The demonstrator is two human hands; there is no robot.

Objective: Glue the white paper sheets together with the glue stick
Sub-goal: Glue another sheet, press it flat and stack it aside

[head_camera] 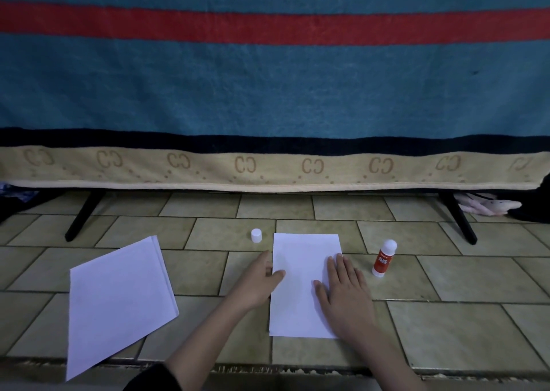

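A white paper sheet (297, 289) lies flat on the tiled floor in front of me. My right hand (345, 292) rests palm down on its right half, fingers spread. At the sheet's left edge, my left hand (259, 280) has its thumb on the paper and holds nothing. A red and white glue stick (384, 258) stands upright, uncapped, just right of the sheet. Its white cap (256, 235) sits on the floor beyond the sheet's far left corner. A stack of white sheets (119, 298) lies tilted at the left.
The floor is beige tile (461, 283) with a raised edge near me. A blue, red and beige blanket (268, 93) hangs over a frame with black legs (84, 215) at the back. Pink cloth (488, 207) lies at the far right.
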